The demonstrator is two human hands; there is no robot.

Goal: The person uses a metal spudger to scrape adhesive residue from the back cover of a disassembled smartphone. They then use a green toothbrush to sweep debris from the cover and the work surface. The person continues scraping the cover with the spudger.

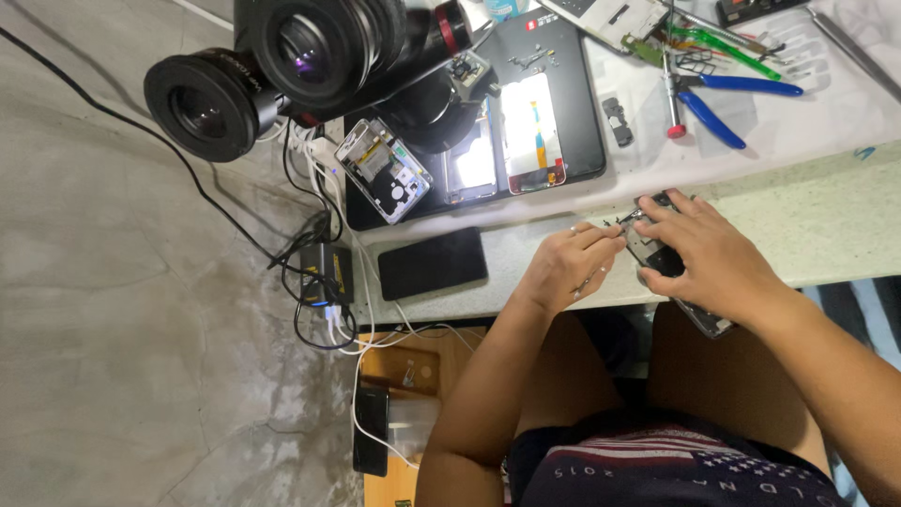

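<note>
Evidently mid-disassembly at the worktop's [826,235] near edge, the right hand [715,255] clamps the opened phone [657,255] while the left hand [570,266] pinches a thin tool [621,222], needing a steady pry next.

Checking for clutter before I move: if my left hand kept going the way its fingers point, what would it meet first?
Likely the opened phone under your right hand; your left hand points straight at it, almost touching.

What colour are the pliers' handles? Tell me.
Blue, on the pliers on the bench; head view.
</note>
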